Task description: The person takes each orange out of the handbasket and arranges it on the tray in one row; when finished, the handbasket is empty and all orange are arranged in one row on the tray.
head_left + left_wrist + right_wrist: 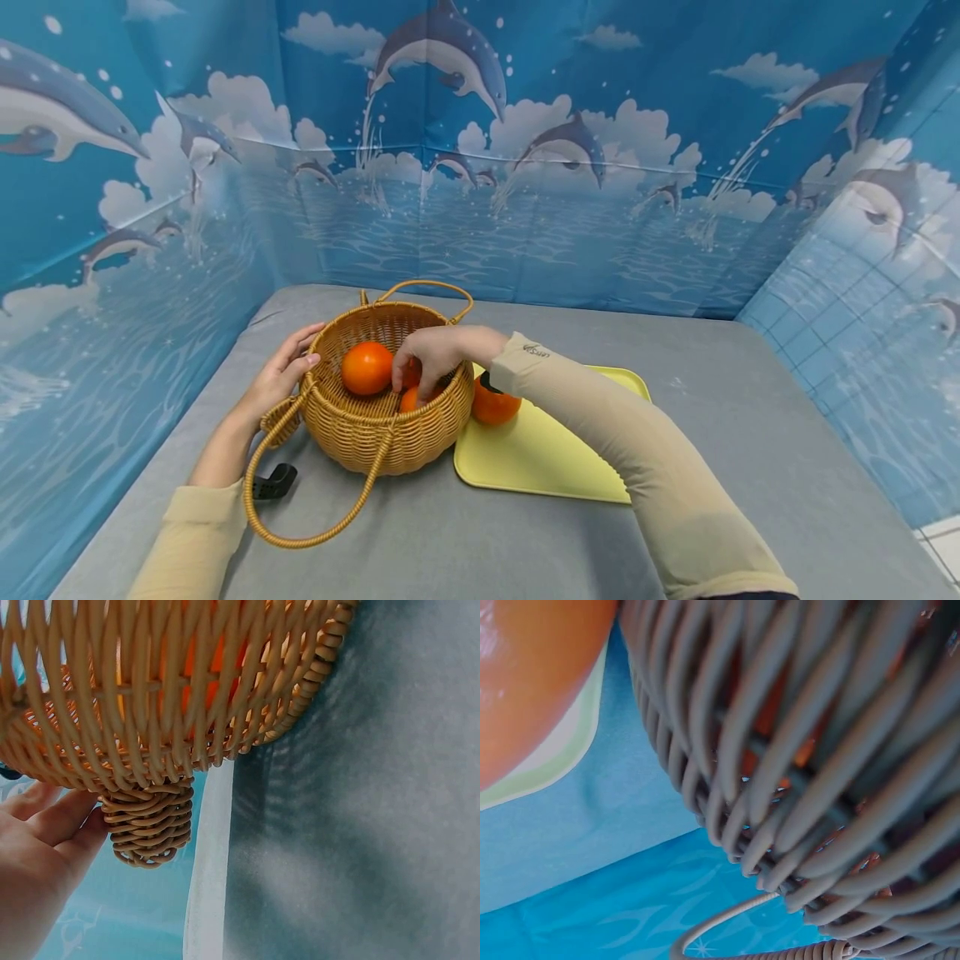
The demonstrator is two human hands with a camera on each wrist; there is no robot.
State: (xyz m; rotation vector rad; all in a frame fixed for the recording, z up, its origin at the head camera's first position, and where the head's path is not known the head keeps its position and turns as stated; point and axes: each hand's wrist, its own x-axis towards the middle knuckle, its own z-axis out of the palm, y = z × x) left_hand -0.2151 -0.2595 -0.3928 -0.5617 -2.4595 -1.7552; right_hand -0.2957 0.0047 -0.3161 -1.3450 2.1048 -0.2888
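Observation:
A round wicker basket (pixel 390 433) stands left of the middle, its two long handles folded outward. My left hand (pixel 277 379) rests its fingers against the basket's left rim; in the left wrist view the fingers (pixel 64 817) look fairly straight beside a small woven wicker piece (pixel 148 825). Reaching over the right rim, my right hand (pixel 435 354) curls its fingers down around a round orange fruit (pixel 410 372), mostly hidden by the hand. Another orange fruit (pixel 367 367) lies at the basket's left side, and fruit also shows below my fingertips.
A yellow tray (pixel 540 458) lies right of the basket, partly under my right forearm. One more orange fruit (pixel 495 406) sits on its left part. A black curved device (pixel 276 482) shows by my left wrist. Dolphin-printed curtains (pixel 480 225) border the grey table.

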